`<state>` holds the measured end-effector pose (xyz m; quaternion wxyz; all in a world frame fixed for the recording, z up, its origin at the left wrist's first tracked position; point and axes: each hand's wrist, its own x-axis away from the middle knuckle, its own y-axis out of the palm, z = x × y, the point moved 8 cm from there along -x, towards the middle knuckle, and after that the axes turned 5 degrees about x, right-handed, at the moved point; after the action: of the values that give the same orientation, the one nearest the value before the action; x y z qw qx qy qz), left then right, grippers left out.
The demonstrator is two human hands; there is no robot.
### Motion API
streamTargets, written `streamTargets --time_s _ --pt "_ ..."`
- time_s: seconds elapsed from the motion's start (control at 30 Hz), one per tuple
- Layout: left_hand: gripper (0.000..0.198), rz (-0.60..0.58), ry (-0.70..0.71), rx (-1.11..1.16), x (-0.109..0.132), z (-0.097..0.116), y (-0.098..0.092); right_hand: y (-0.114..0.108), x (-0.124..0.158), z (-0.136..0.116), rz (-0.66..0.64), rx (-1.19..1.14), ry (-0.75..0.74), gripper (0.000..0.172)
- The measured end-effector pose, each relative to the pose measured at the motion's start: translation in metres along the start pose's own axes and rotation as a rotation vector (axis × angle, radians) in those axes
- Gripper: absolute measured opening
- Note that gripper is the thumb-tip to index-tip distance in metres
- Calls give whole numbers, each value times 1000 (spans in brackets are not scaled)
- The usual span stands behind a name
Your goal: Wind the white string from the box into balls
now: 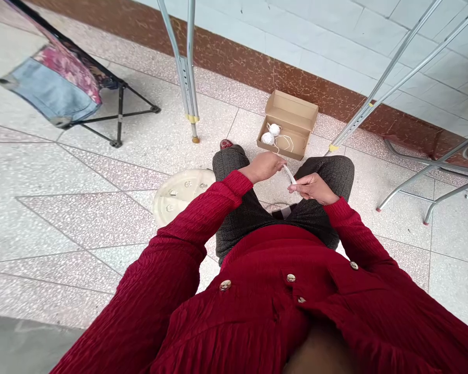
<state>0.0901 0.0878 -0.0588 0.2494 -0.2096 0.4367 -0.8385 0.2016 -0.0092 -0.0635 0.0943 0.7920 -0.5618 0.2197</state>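
I sit with red sleeves stretched over my knees. My left hand [263, 166] is closed round the upper end of a thin white strip or cord [289, 175]. My right hand [314, 188] pinches its lower end just above my lap. On the floor beyond my knees stands an open cardboard box [296, 111] with two white balls of yarn [270, 134] and a loose white thread inside.
A round cream tray [179, 195] with small pieces lies on the tiled floor by my left knee. A crutch [187, 72] leans at the wall; a second crutch [390, 72] slants at right. A folding chair [66, 78] stands far left, metal frame legs [432, 171] at right.
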Motion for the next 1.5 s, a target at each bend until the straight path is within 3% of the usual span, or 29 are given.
streamTargets --time_s 0.27,0.6,0.9,1.07,1.23,1.37,1.5 --pt "32 16 -40 66 3 -12 4 11 3 13 49 -267 32 45" --pt "26 24 -25 152 2 -15 22 6 6 12 110 -364 31 41" --pt "35 59 -56 551 15 7 50 -12 -11 -13 284 -405 -134 44" --pt "33 78 -64 463 19 19 47 -27 -32 -8 464 -190 -180 54" --pt "32 57 -53 270 24 24 38 -37 -42 2 555 79 -258 51" --pt "33 93 -42 171 30 24 20 -40 -40 2 546 254 -325 45" --pt "36 143 -24 81 29 20 -4 -30 -38 4 433 326 -361 46"
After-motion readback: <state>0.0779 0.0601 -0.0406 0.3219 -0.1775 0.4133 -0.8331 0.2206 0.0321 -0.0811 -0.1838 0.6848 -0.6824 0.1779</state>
